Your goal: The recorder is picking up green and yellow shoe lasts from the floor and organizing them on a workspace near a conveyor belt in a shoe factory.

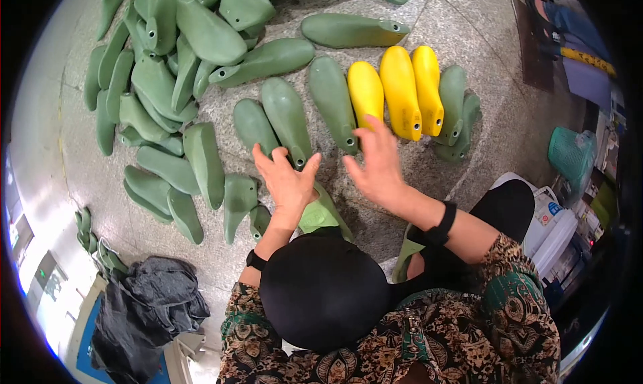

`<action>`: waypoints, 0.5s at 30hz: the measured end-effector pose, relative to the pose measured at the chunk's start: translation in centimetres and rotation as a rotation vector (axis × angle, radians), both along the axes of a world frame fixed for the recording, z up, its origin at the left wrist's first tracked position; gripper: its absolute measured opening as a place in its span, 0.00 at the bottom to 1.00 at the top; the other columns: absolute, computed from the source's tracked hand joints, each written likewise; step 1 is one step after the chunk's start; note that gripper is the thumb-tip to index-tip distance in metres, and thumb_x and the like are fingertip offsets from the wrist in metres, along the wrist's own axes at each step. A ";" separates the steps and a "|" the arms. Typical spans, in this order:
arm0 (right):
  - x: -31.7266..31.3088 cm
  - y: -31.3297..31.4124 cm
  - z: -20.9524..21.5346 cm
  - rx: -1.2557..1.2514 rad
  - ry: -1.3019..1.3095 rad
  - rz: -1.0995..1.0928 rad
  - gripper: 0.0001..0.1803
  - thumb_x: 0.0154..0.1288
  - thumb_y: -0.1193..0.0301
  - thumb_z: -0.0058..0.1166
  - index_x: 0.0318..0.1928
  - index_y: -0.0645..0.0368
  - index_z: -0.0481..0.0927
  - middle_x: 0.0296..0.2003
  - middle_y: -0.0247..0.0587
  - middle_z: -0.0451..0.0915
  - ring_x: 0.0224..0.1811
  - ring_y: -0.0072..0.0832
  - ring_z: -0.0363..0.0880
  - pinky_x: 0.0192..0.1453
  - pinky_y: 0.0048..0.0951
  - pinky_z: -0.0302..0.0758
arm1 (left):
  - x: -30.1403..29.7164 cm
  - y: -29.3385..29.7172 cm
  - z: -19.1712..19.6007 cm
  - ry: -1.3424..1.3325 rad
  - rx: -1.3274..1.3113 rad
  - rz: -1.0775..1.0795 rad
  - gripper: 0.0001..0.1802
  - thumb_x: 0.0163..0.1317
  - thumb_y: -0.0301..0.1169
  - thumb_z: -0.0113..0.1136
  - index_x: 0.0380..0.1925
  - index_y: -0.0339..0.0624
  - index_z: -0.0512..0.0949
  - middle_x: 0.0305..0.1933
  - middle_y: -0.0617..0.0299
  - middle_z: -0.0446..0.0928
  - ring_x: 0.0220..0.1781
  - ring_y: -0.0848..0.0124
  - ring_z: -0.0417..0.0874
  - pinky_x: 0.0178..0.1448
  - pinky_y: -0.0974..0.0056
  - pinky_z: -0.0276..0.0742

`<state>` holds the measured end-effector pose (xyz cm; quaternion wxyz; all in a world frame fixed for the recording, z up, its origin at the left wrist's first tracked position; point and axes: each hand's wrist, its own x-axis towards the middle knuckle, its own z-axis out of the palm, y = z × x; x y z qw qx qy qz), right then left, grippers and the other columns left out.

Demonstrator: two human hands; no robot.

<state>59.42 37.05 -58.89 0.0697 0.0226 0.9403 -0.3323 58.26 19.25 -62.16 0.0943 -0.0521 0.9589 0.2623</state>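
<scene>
Green shoe last [288, 119] lies at left hand's [289, 183] fingertips, outside its grip.

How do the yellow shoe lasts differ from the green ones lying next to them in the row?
The three yellow lasts are bright yellow; the green lasts in the row are dull green. The yellow ones lie pressed side by side; the green ones lie slightly apart. The left hand rests at a green last's heel; the right hand hovers below the yellow ones. Both kinds share the foot shape and lie on the stone floor.
</scene>
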 end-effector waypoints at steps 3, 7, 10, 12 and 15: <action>2.4 2.6 -0.7 0.054 -0.109 -0.195 0.32 0.50 0.62 0.63 0.50 0.64 0.63 0.58 0.65 0.55 0.58 0.58 0.58 0.59 0.51 0.59 | 0.4 -0.5 -1.9 0.020 0.076 0.153 0.30 0.44 0.47 0.70 0.35 0.31 0.71 0.58 0.23 0.53 0.59 0.31 0.60 0.62 0.50 0.61; 1.2 0.9 -2.7 0.003 -0.340 -0.327 0.38 0.46 0.55 0.66 0.50 0.64 0.64 0.59 0.69 0.51 0.60 0.60 0.54 0.60 0.54 0.57 | -0.3 1.7 -1.8 -0.113 0.057 0.096 0.33 0.43 0.49 0.69 0.29 0.23 0.74 0.59 0.20 0.50 0.59 0.31 0.58 0.63 0.47 0.59; -1.3 -1.1 -4.1 0.136 -0.275 -0.361 0.35 0.45 0.53 0.66 0.46 0.65 0.70 0.59 0.71 0.51 0.61 0.62 0.52 0.60 0.56 0.57 | -1.3 2.5 -2.1 -0.093 -0.072 0.116 0.34 0.42 0.50 0.69 0.27 0.22 0.75 0.57 0.21 0.53 0.57 0.30 0.61 0.61 0.46 0.62; -2.4 -1.6 -4.1 0.208 -0.186 -0.354 0.32 0.43 0.51 0.66 0.40 0.64 0.73 0.58 0.70 0.54 0.60 0.60 0.56 0.59 0.52 0.62 | -3.0 3.2 -2.1 -0.074 -0.105 0.112 0.32 0.42 0.50 0.68 0.25 0.23 0.76 0.56 0.23 0.54 0.54 0.30 0.63 0.59 0.46 0.64; -4.4 -1.6 -3.5 0.185 -0.331 -0.385 0.35 0.42 0.48 0.66 0.41 0.67 0.74 0.58 0.68 0.54 0.61 0.58 0.54 0.57 0.51 0.65 | -3.9 3.1 -2.5 -0.127 -0.149 0.085 0.31 0.43 0.49 0.67 0.27 0.24 0.76 0.55 0.24 0.55 0.53 0.32 0.65 0.57 0.46 0.65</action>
